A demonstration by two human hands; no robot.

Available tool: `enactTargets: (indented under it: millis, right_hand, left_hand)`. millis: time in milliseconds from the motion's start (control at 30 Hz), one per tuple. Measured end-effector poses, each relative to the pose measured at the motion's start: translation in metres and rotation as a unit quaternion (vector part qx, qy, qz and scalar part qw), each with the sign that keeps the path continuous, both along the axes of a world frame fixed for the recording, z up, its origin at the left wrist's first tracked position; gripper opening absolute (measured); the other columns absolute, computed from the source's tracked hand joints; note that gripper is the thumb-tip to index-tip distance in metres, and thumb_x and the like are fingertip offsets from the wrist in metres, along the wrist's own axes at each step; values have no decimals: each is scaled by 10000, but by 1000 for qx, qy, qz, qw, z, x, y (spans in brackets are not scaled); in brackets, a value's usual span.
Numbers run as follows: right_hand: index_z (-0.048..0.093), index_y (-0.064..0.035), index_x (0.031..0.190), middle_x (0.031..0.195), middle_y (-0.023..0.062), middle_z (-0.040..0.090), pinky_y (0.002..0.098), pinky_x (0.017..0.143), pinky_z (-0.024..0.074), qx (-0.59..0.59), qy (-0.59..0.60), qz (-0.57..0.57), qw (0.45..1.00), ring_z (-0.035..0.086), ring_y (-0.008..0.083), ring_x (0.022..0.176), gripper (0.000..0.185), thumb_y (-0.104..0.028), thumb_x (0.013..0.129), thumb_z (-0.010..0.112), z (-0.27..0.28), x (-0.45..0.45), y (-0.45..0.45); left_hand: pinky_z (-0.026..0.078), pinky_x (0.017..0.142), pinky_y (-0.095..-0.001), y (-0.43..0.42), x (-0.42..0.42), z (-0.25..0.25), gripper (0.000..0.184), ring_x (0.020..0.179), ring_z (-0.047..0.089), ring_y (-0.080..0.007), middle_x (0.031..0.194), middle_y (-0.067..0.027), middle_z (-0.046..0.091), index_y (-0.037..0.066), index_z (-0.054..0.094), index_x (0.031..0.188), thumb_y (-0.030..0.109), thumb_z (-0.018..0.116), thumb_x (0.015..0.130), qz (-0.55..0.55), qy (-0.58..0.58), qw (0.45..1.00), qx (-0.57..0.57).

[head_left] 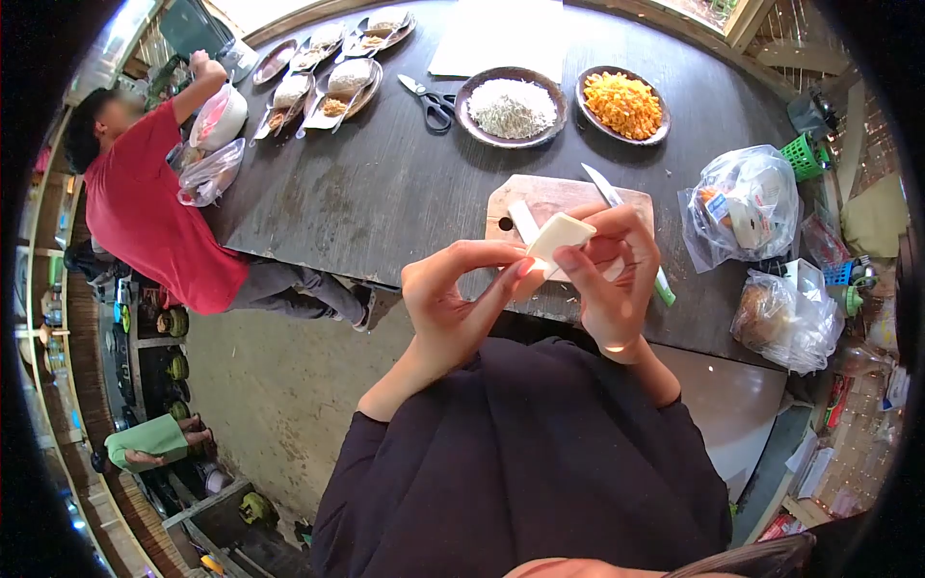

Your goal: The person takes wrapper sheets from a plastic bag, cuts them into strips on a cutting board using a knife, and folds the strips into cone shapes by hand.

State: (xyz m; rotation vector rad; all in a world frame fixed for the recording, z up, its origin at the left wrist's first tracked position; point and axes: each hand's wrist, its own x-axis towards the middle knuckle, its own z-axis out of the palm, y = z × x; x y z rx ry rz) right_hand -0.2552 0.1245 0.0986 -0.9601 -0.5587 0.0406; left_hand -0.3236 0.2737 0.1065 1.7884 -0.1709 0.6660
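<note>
A pale, flat slab of food (563, 234), its kind unclear, is held above the cutting board between my two hands. My left hand (462, 289) pinches its lower left edge with thumb and forefinger. My right hand (617, 275) has its thumb and fingers closed on the slab's right side. Beneath them lies the wooden cutting board (633, 204), with another pale strip (522, 222) near its dark hole. A knife (602, 185) rests on the board, its blade pointing away and its green handle (665, 289) showing past my right hand.
Beyond the board stand a bowl of white shreds (511, 106) and a bowl of orange shreds (622, 104), beside black-handled scissors (436, 114). Several plates of food (342, 91) sit far left. Plastic bags (742, 207) lie right. A person in red (159, 212) works at the left end.
</note>
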Motion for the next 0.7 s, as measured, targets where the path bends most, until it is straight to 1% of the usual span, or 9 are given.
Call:
enactTargets:
  millis: [133,200,233,300,433,500,633,700]
  right_hand:
    - [573,21,997,1023,128,651,285,793,555,-8,-7,14,1000,666,155,935,267,102,803,739,-4,1,-1]
    - [571,15,1003,975,104,660,276,767,551,-19,10,10,1000,671,144,888,293,106,790,751,-1,-1,-1]
    - [571,15,1003,975,104,660,276,767,551,-19,10,10,1000,671,144,888,293,106,790,751,1,-2,-1]
    - [568,12,1002,931,90,665,265,737,546,-31,24,9,999,671,135,848,297,109,788,751,3,-3,0]
    - [565,11,997,915,88,664,257,710,538,-31,35,8,999,666,128,817,291,109,792,748,4,-5,-1]
    - [564,10,994,919,90,663,253,707,535,-30,32,3,999,662,126,811,287,109,795,747,3,-4,-1]
    - [563,11,993,924,93,661,249,713,532,-30,38,1,999,663,127,819,284,110,797,743,4,-6,-1]
    - [565,9,994,934,95,662,246,722,530,-29,33,1,999,662,127,838,284,108,797,745,4,-5,-2]
  left_hand:
    - [555,793,-275,0,-1,1,145,846,707,-173,908,-151,733,-76,675,947,-36,745,827,10,-4,1000,6]
    - [555,784,-271,0,-2,1,135,835,707,-167,900,-142,735,-76,687,934,-49,748,816,17,-13,1000,5]
    - [555,784,-271,-1,-2,2,135,835,707,-167,900,-142,735,-76,687,934,-49,748,816,17,-12,1000,5]
    - [557,767,-267,-1,-2,4,138,818,710,-165,884,-138,737,-76,693,927,-65,752,803,20,-23,999,24]
    - [556,754,-264,0,-1,0,157,805,714,-168,874,-136,739,-73,698,932,-82,756,786,23,-34,998,38]
    - [548,693,-251,0,0,-3,221,804,735,-164,897,-98,753,-11,726,949,-87,758,744,35,-50,997,42]
    - [549,697,-252,1,-1,-3,233,806,738,-167,908,-99,755,-11,726,958,-90,752,741,37,-47,996,66]
    - [553,713,-256,0,-1,-1,214,808,737,-165,919,-102,755,-14,723,965,-81,745,762,34,-47,996,68]
